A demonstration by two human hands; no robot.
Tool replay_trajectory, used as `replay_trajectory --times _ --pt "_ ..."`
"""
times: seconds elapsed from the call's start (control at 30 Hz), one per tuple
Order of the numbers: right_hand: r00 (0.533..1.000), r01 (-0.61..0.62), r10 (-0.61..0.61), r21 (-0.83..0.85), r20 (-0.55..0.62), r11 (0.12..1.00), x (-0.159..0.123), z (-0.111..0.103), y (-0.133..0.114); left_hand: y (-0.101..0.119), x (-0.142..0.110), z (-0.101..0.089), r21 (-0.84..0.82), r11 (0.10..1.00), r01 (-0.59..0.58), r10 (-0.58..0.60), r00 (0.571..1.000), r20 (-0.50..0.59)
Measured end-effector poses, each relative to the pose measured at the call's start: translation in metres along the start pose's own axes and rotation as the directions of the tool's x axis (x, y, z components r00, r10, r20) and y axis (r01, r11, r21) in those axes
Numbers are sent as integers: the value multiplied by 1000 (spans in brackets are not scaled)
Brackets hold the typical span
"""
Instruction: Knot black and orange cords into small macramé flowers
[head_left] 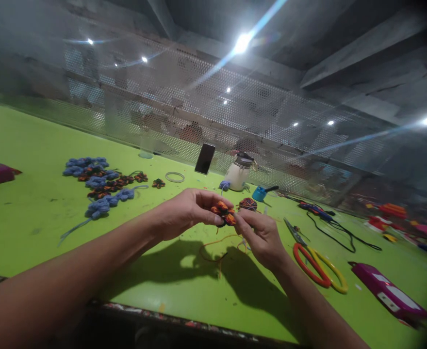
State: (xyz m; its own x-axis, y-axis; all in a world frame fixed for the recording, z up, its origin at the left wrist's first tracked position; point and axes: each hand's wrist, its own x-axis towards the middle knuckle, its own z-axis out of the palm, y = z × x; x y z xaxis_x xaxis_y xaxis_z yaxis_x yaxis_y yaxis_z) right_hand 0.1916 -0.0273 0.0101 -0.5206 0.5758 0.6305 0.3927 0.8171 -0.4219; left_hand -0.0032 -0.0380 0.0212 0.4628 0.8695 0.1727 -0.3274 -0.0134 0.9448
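Note:
Between my two hands, above the green table, is a small crocheted flower (223,211) in orange and black yarn. My left hand (191,211) pinches it from the left, thumb below and fingers above. The thumb and fingertips of my right hand (260,233) close on its right edge. Loose orange yarn (213,257) trails below onto the table. Just behind my right hand lies a ball of dark and orange yarn (248,204). Scissors (313,261) with one red and one yellow handle rest to the right of that hand.
Blue and orange-black crocheted flowers (100,182) lie at the left. Farther back are a ring (174,177), a leaning phone (205,158), a white jug (237,173) and a blue container (260,193). A purple tool (388,291) and dark cords (339,225) lie right. Perforated mesh (184,106) stands behind.

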Motion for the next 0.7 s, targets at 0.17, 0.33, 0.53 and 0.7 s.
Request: replay_trajectory --times 0.17,0.33,0.53,0.7 --pt "1000 -7 6 18 14 1000 -1 3 2 -2 1 0 4 1000 7 -7 1000 9" --pt "993 -113 109 106 43 988 -2 8 5 -5 2 -4 37 999 18 -20 999 48" --pt "983 -184 177 220 53 958 -2 7 7 -3 1 -7 -45 999 11 -5 992 126" --pt "959 -282 260 329 110 901 -3 10 9 -4 2 -5 53 999 -10 7 998 69"
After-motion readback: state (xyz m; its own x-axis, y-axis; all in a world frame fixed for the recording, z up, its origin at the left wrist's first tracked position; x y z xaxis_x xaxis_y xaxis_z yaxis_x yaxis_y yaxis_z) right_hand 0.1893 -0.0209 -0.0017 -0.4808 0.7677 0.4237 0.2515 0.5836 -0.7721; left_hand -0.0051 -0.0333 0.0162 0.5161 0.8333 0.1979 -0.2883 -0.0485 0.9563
